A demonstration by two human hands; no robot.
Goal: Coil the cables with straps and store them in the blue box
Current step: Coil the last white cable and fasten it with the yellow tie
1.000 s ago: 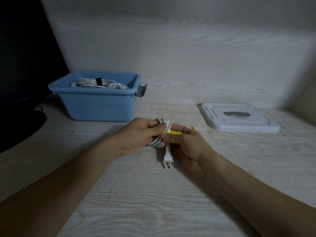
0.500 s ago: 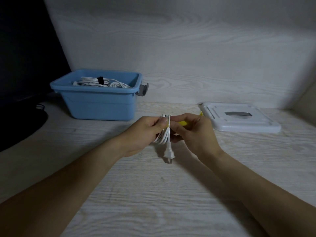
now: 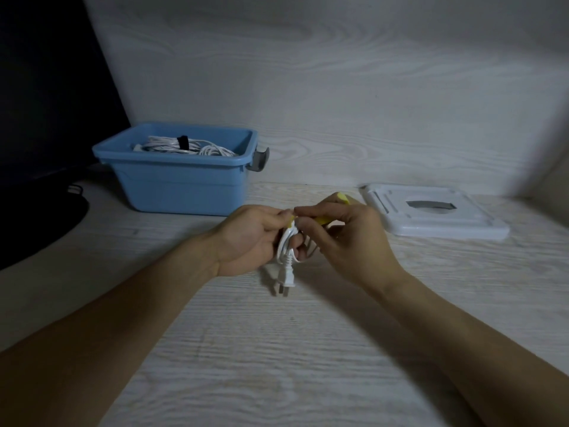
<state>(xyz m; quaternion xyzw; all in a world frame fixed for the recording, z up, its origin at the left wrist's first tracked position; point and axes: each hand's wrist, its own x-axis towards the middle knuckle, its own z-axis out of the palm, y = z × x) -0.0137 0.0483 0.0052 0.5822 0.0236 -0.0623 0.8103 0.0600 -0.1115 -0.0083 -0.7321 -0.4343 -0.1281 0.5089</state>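
Note:
A small coil of white cable (image 3: pixel 287 245) hangs between my hands over the middle of the table, its two-pin plug (image 3: pixel 287 277) dangling below. My left hand (image 3: pixel 250 240) grips the coil from the left. My right hand (image 3: pixel 345 238) pinches a yellow strap (image 3: pixel 323 219) at the top of the coil; the strap's far end sticks up behind my fingers. The blue box (image 3: pixel 181 183) stands at the back left with a white cable bundle (image 3: pixel 184 146) inside, bound by a black strap.
A white lid (image 3: pixel 437 217) with a grey handle recess lies flat at the back right. A dark monitor and its black base (image 3: pixel 37 223) fill the left edge. A pale wood-grain wall closes the back of the table.
The coil has dropped slightly, so the plug hangs lower. My right hand has pulled the yellow strap out to the right across the top of the coil.

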